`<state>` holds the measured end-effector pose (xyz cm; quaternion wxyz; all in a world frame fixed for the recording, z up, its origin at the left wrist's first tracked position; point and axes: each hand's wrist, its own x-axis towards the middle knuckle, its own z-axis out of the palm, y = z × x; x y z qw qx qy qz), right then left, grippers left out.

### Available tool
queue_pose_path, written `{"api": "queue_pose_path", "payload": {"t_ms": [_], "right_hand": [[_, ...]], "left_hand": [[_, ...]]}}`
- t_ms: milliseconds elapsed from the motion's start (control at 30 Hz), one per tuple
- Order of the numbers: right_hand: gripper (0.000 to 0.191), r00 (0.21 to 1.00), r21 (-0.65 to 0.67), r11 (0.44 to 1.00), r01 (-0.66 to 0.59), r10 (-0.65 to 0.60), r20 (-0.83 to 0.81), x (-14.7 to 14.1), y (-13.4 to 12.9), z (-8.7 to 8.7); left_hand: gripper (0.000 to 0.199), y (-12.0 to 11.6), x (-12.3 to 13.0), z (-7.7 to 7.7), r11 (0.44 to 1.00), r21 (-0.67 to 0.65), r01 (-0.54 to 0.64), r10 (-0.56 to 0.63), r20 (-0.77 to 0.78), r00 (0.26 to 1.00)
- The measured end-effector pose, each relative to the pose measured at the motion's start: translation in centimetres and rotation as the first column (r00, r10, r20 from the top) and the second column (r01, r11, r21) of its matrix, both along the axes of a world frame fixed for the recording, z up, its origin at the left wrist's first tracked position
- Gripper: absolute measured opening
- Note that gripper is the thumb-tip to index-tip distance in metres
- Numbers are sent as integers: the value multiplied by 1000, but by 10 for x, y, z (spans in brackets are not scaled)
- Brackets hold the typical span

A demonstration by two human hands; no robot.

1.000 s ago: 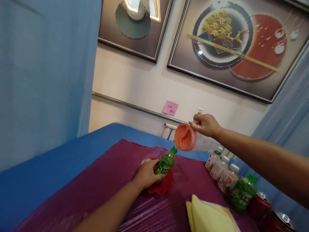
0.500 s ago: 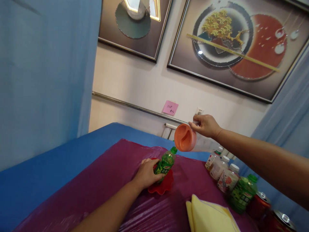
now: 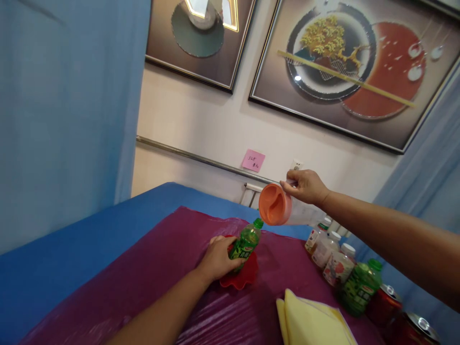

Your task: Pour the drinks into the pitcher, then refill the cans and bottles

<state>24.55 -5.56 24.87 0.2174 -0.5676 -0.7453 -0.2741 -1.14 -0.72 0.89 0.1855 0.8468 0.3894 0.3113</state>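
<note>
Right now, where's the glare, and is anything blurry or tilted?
In the head view, what looks like a bright reflection sits on the left picture, shiny streaks on the purple sheet; small print on the held bottle is too soft to read; the rail slopes down rightward.

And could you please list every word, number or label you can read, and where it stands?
"32", handwritten on the pink note; its other marks are unclear.
Green bottle in the left hand: label too blurred.
Row of bottles at right: labels too small or blurred.
</note>
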Motion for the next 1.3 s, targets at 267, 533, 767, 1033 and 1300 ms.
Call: {"api": "queue_pose_path", "payload": {"t_ms": [267,533,767,1033,1300], "right_hand": [[38,1000,-10,1000,-8,8,0,-1,0,0],[38,1000,-26,1000,8,-7,21,-3,-1,1],[37,1000,-16,1000,13,-13,21,-4,0,1],[37,999,-28,999,17,-16,35,-6,1,1],[37,998,-35,999,18,-16,55,-6,1,1]], "left_hand": [[59,1,0,0,1000,-15,3,-3,-9,1000],[57,0,1,1,1000,-8,-5,5,-15,1000],[56,1,0,-1,1000,-13,0,0,-17,1000],[58,0,0,-2,1000,-14,11,-11,2,1000],[58,-1,-1,0,1000,-22,1,-1,-13,1000]]}}
